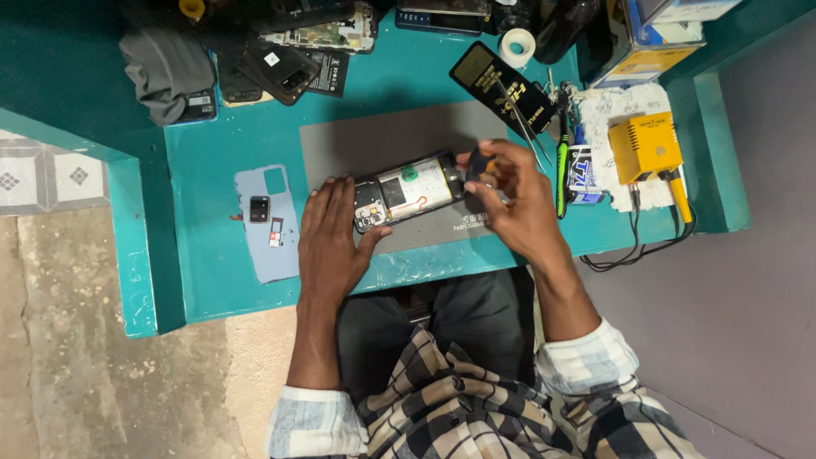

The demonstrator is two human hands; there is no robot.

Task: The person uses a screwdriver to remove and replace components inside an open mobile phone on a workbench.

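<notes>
On the mat (357, 140) my left hand (330, 234) lies flat, pinning the opened phone (408, 191); my right hand (510, 191) pinches a small tool (478, 163) that could slip and gouge the board

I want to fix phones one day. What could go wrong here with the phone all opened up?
The opened phone has its insides bare, so the small tool in the right hand might slip and scratch parts. Only the left hand steadies it on the grey mat, so it could slide. The light blue back cover lies near the table edge and might get knocked off.
</notes>
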